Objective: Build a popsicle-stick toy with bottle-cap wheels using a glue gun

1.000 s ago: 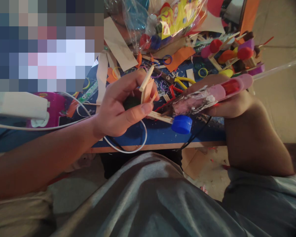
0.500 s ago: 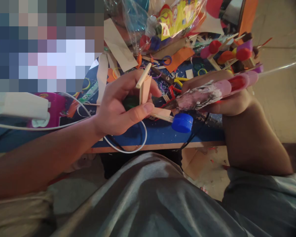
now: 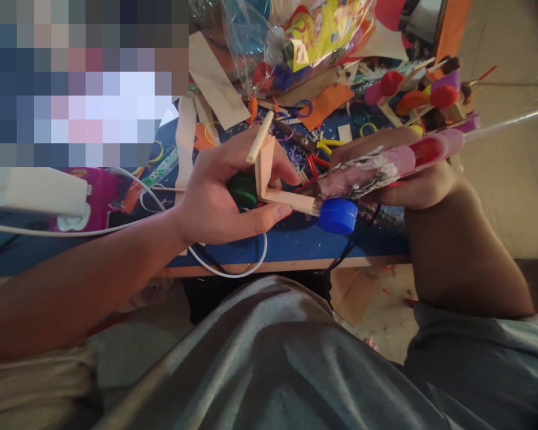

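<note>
My left hand (image 3: 219,194) is closed around a small frame of wooden sticks (image 3: 269,173) with a green cap (image 3: 243,190) on one side and a blue bottle cap (image 3: 338,215) on the other. One stick pokes up past my index finger. My right hand (image 3: 412,179) grips a pink glue gun (image 3: 376,170) crusted with dried glue. Its nozzle touches the stick frame just above the blue cap. A clear glue stick (image 3: 511,121) juts out of the gun's back end.
The blue table (image 3: 287,242) holds paper strips, rubber bands, pliers (image 3: 311,143), a plastic bag of craft parts (image 3: 296,36) and a stick-and-cap model (image 3: 430,95). A white adapter (image 3: 36,191) with cable lies at left beside a purple box (image 3: 98,194). My knees sit below the edge.
My left hand has turned the stick frame so a flat stick now stands upright and another lies level. The blue cap shifted slightly right. The glue gun stays at the joint.
</note>
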A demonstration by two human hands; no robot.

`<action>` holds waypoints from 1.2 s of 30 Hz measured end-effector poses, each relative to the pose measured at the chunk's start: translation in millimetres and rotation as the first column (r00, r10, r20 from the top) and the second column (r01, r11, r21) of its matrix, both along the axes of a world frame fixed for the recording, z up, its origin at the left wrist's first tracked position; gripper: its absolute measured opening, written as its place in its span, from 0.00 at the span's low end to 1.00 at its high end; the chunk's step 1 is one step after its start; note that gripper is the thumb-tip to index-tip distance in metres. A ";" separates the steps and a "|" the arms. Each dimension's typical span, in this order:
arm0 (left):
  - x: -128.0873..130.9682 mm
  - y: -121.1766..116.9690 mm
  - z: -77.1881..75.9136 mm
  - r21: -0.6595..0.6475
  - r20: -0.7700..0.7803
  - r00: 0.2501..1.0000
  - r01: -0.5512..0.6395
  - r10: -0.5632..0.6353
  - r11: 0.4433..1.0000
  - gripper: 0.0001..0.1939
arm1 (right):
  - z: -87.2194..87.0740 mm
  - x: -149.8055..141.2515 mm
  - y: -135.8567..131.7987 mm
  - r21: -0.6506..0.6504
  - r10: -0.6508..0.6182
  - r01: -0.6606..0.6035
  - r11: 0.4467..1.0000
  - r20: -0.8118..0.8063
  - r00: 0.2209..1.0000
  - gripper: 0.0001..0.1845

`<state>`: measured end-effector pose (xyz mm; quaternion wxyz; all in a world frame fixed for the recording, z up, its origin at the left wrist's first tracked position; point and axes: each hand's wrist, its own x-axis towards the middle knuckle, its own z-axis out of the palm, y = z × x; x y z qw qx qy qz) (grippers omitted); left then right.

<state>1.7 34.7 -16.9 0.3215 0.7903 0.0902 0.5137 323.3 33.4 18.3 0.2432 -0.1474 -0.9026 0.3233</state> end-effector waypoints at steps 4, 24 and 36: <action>-2.5 0.2 2.5 -0.020 -0.024 0.999 0.031 -0.032 0.999 0.06 | 1.1 1.1 1.2 -0.060 0.002 -0.001 0.998 0.013 1.000 0.21; 0.3 -3.8 4.8 -0.047 -0.018 0.996 0.081 -0.082 0.996 0.09 | -2.8 1.5 -1.6 -0.121 0.087 -0.090 0.989 -0.029 0.996 0.22; 5.4 -6.5 5.3 -0.052 0.023 0.998 0.060 -0.059 0.997 0.14 | -2.0 0.8 -2.2 -0.124 0.094 -0.099 0.987 -0.040 0.995 0.21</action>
